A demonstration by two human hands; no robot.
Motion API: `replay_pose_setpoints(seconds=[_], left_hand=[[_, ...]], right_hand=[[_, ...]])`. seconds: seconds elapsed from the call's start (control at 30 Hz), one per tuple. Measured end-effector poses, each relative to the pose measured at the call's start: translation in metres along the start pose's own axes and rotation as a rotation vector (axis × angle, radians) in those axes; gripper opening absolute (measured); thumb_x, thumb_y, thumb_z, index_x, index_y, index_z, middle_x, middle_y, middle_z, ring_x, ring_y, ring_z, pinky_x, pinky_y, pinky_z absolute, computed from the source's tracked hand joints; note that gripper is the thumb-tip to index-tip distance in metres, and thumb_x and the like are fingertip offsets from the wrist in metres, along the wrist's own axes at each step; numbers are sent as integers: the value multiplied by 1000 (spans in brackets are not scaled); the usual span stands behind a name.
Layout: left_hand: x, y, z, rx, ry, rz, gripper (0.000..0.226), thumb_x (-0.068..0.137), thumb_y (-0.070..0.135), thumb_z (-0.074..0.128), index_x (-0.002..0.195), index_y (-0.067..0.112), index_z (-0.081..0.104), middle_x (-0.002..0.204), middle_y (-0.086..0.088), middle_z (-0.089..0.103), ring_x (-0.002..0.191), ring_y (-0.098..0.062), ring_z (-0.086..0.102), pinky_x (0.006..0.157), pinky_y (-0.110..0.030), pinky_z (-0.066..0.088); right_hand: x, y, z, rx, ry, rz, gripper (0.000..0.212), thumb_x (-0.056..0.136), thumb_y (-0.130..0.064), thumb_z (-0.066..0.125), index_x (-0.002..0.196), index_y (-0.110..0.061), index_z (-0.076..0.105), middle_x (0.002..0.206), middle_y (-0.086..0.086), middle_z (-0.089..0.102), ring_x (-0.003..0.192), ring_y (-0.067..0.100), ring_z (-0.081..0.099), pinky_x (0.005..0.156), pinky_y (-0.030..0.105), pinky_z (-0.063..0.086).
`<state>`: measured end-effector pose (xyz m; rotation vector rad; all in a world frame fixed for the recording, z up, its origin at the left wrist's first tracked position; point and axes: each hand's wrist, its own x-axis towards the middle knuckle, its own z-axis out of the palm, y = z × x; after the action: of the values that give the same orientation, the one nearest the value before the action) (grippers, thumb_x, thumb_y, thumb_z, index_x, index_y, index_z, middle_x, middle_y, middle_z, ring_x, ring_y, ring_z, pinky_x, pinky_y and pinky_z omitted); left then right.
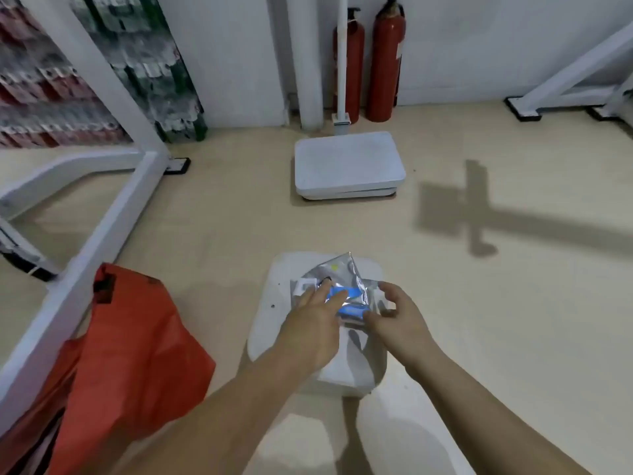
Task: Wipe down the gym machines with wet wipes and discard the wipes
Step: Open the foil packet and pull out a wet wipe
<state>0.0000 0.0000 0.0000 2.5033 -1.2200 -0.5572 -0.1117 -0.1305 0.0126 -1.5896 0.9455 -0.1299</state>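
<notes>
Currently the wipe pack (342, 272) sits lower centre of frame on a white pad (270, 337), both hands on it. Left hand (313, 329): fingers straight, pressing flat on the blue label (352, 311), pinning the pack down. Right hand (399, 320): fingers curled, pinching the pack's right edge; can't tell if it has the flap or a wipe, too blurred. The pack is silver foil, so likely light, soft and slick, and it should crumple and slide if pulled one-handed. Best to keep one palm flat on the body and peel at the label tab. A wet wipe would be limp and clingy; pinch a corner. Red bag (137, 354) at lower left, beside the machine frame (113, 234), looks like the discard spot.
</notes>
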Motion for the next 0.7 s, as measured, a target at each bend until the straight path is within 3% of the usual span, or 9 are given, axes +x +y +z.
replay_pose_setpoints(seconds=[0.07, 0.17, 0.23, 0.3, 0.37, 0.47, 0.53, 0.63, 0.7], left_hand=[[1, -8, 7, 66, 70, 47, 51, 103, 22, 48, 152, 34, 39, 163, 4, 29, 146, -25, 32, 112, -36, 38], [7, -15, 10, 130, 117, 23, 44, 102, 29, 52, 145, 33, 46, 145, 9, 45, 126, -24, 46, 92, -39, 52], [13, -16, 7, 114, 124, 15, 44, 101, 26, 53, 144, 31, 46, 140, 8, 50, 122, -23, 47, 89, -39, 52], [18, -21, 5, 70, 165, 4, 37, 101, 21, 51, 138, 29, 52, 136, 8, 54, 116, -22, 49, 86, -36, 50], [19, -29, 8, 36, 178, 15, 33, 103, 20, 47, 134, 27, 55, 133, 9, 53, 112, -19, 51, 85, -35, 50], [24, -41, 10, -25, 189, 28, 27, 102, 22, 48, 127, 26, 58, 127, 9, 54, 109, -18, 55, 86, -39, 51], [28, -48, 5, -56, 210, 22, 25, 101, 23, 52, 123, 24, 63, 126, 8, 58, 112, -18, 54, 88, -40, 51], [34, -60, -5, 8, 289, -33, 20, 100, 25, 54, 113, 24, 69, 124, 9, 61, 115, -19, 46, 87, -39, 51], [39, -65, -11, 15, 332, -95, 20, 100, 25, 56, 111, 23, 73, 130, 7, 55, 122, -19, 39, 87, -39, 51]], right_hand=[[11, 5, 10, -63, -53, -57, 53, 81, -15, 79, 119, -45, 58, 122, -6, 67, 102, 15, 69, 94, 41, 58], [31, 12, 18, -136, -26, -19, 46, 74, -12, 82, 102, -40, 57, 98, -5, 70, 97, 26, 69, 91, 51, 57], [39, 8, 19, -35, -27, 18, 42, 77, -7, 82, 99, -31, 55, 93, -8, 67, 96, 26, 68, 82, 38, 60], [44, 2, 19, 85, -63, 74, 54, 84, -2, 76, 121, -32, 53, 101, -14, 64, 88, 16, 70, 64, 24, 54], [52, 1, 19, 179, -45, 128, 72, 86, -3, 74, 147, -21, 41, 112, -6, 65, 91, 13, 69, 62, 25, 50], [60, 3, 22, 224, -21, 192, 76, 85, -16, 83, 148, -13, 40, 128, 5, 64, 99, 21, 71, 68, 29, 55], [60, 1, 22, 246, -72, 247, 58, 88, -17, 82, 137, -9, 51, 120, 6, 70, 89, 19, 74, 63, 27, 56], [54, -5, 16, 150, -181, 292, 30, 93, -7, 75, 120, -6, 61, 92, 5, 73, 61, 12, 71, 48, 19, 50], [50, -6, 7, 8, -248, 299, 32, 91, -7, 76, 118, -9, 61, 97, 6, 73, 68, 15, 70, 51, 22, 52]])
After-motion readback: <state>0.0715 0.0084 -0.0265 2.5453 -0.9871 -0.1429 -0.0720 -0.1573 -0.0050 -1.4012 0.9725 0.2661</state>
